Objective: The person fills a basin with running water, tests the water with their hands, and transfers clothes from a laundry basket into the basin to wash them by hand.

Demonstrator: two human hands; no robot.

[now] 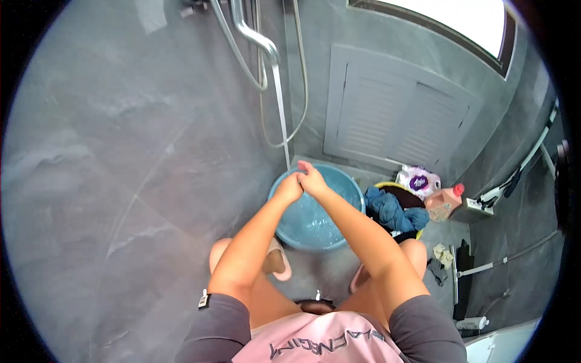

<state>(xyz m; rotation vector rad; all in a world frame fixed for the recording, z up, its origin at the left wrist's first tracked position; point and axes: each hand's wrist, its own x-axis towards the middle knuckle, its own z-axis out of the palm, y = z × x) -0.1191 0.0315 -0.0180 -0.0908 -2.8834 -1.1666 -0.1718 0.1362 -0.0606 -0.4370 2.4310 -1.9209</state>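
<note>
My left hand (289, 189) and my right hand (311, 180) are pressed together above the back of a round blue basin (358, 187). The fingers of both hands look closed, and whatever lies between them, if anything, is hidden. Some right fingertips show, pointing toward the wall. Just behind my hands a stream of water (280, 109) runs down from a curved metal spout (261, 41) toward the basin's back rim. Clear, rippling water (311, 221) lies in the basin, with small splashes near the front.
Right of the basin, dark and blue clothes (393, 210) fill a yellow-rimmed tub (422, 232). Beside it stand a pink detergent bottle (445, 202) and a white-and-purple package (417, 180). A shower hose (305, 91) hangs behind. A squeegee (478, 269) leans right. My slippered feet flank the basin.
</note>
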